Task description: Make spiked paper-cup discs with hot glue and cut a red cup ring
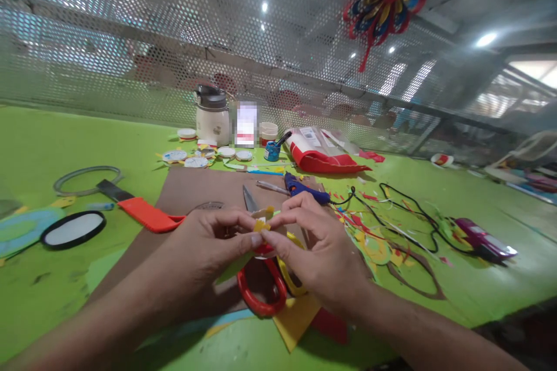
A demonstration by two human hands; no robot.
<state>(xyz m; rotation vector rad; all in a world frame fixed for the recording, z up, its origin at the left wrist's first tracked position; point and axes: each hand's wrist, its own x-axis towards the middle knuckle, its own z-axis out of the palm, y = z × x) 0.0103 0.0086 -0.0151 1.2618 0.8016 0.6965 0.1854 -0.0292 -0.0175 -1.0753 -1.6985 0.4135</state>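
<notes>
— Where is the small yellow piece [261, 225] held?

— Between the two hands, above the brown board [191, 185]. It is pinched by the left hand [215, 240] from the left and by the right hand [322, 249] from the right.

— Are the hands seen apart?

— No, they are held together, with thumbs and fingertips clamped on the piece. A red-and-white edge [264, 251] is seen just beneath it; whether the two are attached cannot be told.

— What is found around them?

— On the near side, the red scissor loop [263, 310] is seen. The blue glue gun [304, 188] is laid at the board's far right corner, and the orange-handled tool [150, 215] across its left edge.
</notes>
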